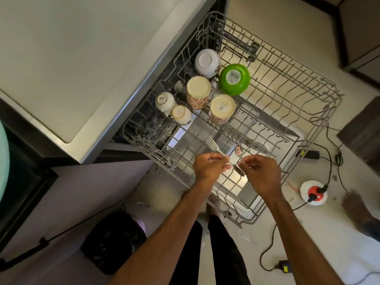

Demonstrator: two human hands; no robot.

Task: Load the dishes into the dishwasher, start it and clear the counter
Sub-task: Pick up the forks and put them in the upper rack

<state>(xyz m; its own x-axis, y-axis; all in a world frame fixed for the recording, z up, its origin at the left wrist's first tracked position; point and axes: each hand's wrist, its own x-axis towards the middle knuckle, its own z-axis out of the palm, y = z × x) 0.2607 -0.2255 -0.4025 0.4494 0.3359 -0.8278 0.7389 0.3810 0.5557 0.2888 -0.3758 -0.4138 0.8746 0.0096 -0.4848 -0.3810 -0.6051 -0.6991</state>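
Two bare hands meet over a pulled-out dishwasher rack (320, 128), each pinching one piece of cutlery. The left hand (209, 166) grasps one fork (215, 146) by its handle, tines pointing away. The right hand (262, 174) holds one spoon (238, 150) by its stem, with a red-and-white label on the spoon's bowl. The two handles cross close together between the hands; whether they touch cannot be told.

Below them, the near half of the wire rack holds nothing, and the steel inner face of the open door (253, 194) shows through the wires.

Six vessels stand in the rack's far left part, all bottoms up. Nearest are two small white cups (164, 102) (182, 115), tilted and side by side. Just beyond stand two patterned mugs (198, 92) (222, 109), one bearing a barcode sticker on its base. Farthest are two bowls: one green bowl (234, 79), also stickered, and one white bowl (206, 62) beside it.

A pale counter (61, 58) runs along the left. On the floor sit one bin (115, 241) lined with a black bag, one round white-and-red socket reel (313, 192) with black cables, and, at the right edge, another person's foot (355, 204).
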